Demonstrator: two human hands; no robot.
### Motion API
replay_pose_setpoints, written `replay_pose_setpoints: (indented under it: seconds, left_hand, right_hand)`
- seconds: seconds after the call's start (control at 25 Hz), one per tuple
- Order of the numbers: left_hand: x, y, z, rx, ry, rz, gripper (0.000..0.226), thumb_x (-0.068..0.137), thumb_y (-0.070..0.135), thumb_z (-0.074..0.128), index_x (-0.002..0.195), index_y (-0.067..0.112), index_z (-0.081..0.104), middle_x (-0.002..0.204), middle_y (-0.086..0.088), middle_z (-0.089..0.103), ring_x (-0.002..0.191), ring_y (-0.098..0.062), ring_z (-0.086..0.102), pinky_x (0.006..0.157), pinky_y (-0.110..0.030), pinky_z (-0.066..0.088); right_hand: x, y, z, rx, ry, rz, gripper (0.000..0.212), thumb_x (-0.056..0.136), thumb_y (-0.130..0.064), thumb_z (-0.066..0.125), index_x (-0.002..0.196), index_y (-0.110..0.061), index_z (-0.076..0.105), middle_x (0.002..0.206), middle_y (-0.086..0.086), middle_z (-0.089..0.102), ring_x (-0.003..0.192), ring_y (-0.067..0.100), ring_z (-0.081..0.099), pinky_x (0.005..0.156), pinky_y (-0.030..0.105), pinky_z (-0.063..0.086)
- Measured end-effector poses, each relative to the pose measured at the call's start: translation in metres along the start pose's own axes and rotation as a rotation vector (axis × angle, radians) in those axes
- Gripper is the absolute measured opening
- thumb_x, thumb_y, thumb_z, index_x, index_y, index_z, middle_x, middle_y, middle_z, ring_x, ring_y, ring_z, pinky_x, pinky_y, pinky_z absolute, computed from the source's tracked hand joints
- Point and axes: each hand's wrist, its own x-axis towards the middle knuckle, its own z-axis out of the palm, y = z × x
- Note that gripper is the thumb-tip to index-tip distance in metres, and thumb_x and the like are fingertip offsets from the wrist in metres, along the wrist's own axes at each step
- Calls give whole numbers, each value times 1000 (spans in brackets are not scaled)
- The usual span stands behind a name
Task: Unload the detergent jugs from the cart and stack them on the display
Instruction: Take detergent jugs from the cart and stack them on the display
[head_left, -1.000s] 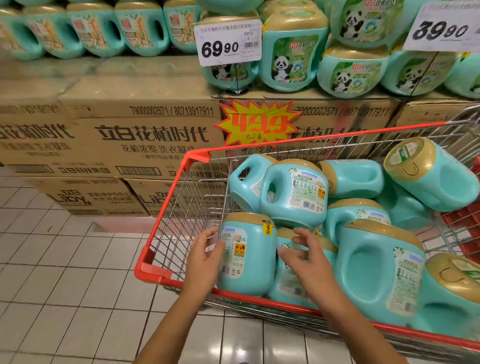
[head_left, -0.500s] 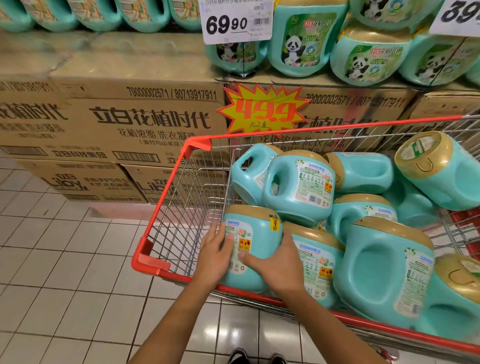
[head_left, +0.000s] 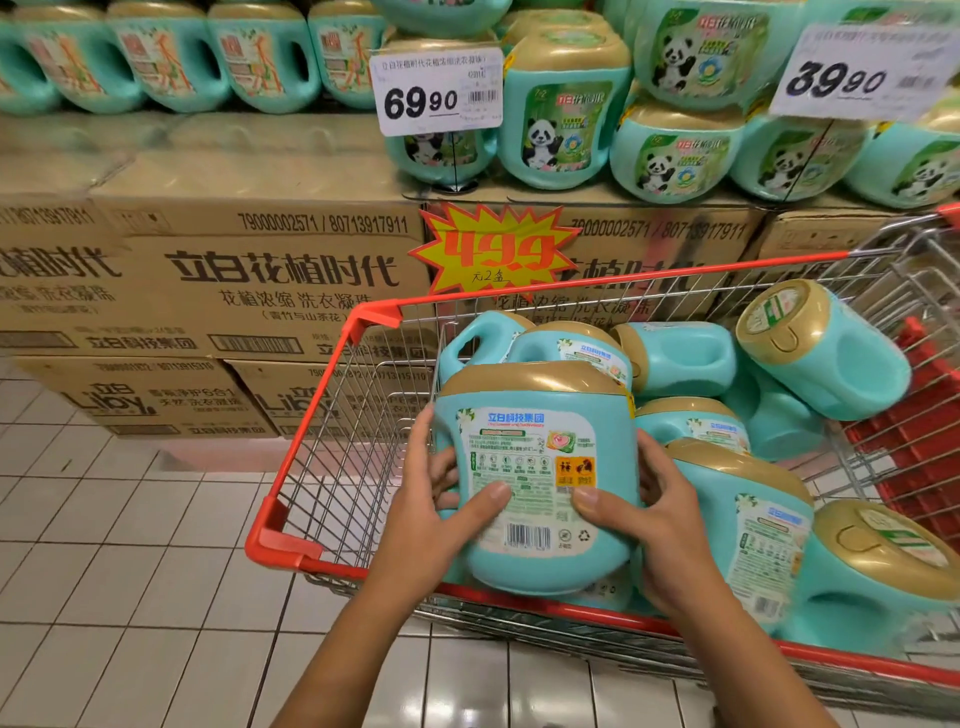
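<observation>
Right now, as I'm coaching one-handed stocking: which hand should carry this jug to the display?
Probably the left hand: it grips the jug on the side nearer the bare carton top ahead-left. The right hand grips the side toward the piled jugs in the cart.
</observation>
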Motion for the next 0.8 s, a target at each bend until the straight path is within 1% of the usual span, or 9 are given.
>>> replay_pose_setpoints:
  seconds: [0.16,0.32,0.44,0.52,0.56,0.6,0.68,0.72,0.8]
  left_hand:
    - [-14,15,20,6,23,1,113,58,50,82,147,49,13,114,12,72,104,-8,68,85,-33,58]
    - [-16,26,21,92,58,-8,102,50,62,81,132,68,21,113,20,71,99,3,68,85,-27,55]
    - [-10,34,5,132,147,111,81,55,61,81,127,55,45,99,20,74,86,4,69,75,-14,53]
    - [-5,38,-12,105,253,210,66,62,49,77,124,43,54,103,15,72,92,0,66,75,-15,52]
    - [-3,37,-18,63,210,180,73,60,44,77,129,39,51,112,16,68,101,-1,64,78,-17,52]
    - [-2,36,-19,-11,83,98,84,57,40,79,135,35,47,121,17,64,109,-2,62,80,-18,53]
    - [-6,33,-10,-329,-198,-167,93,49,26,84,136,19,50,128,1,65,108,-15,67,81,-28,57]
    - [-8,30,-4,-497,-256,-272,89,48,18,85,131,11,54,125,-12,66,104,-24,69,82,-35,59]
    - [-8,22,3,-677,-228,-297,64,51,8,74,115,11,69,112,-19,71,95,-29,71,81,-39,59]
  right_hand:
    - [-13,-3,1,44,-42,9,79,48,-33,86,121,-24,58,110,7,71,99,24,70,74,35,58]
    - [-19,1,4,93,7,24,77,46,-36,87,116,-20,59,103,8,74,92,27,72,67,34,58]
    - [-18,2,-2,192,56,16,65,52,-27,86,110,-9,62,99,15,74,87,32,72,63,36,58]
    - [-16,0,-7,300,25,19,61,58,-18,81,113,-4,60,101,18,73,87,33,72,64,37,58]
    - [-15,-1,-9,349,-2,24,64,57,-20,81,115,-2,59,103,20,72,89,33,71,66,38,59]
    - [-14,-1,-8,391,-32,29,69,56,-23,82,116,-2,58,105,20,71,91,34,71,68,39,59]
    - [-14,-4,-4,426,-75,37,72,55,-28,83,118,-3,57,109,20,70,94,34,70,71,39,59]
    - [-13,-7,-1,409,-87,39,70,58,-28,81,119,-4,57,110,20,70,96,33,70,73,40,59]
    - [-11,-17,5,290,-65,39,61,67,-28,80,121,-10,57,113,15,70,103,33,67,79,40,58]
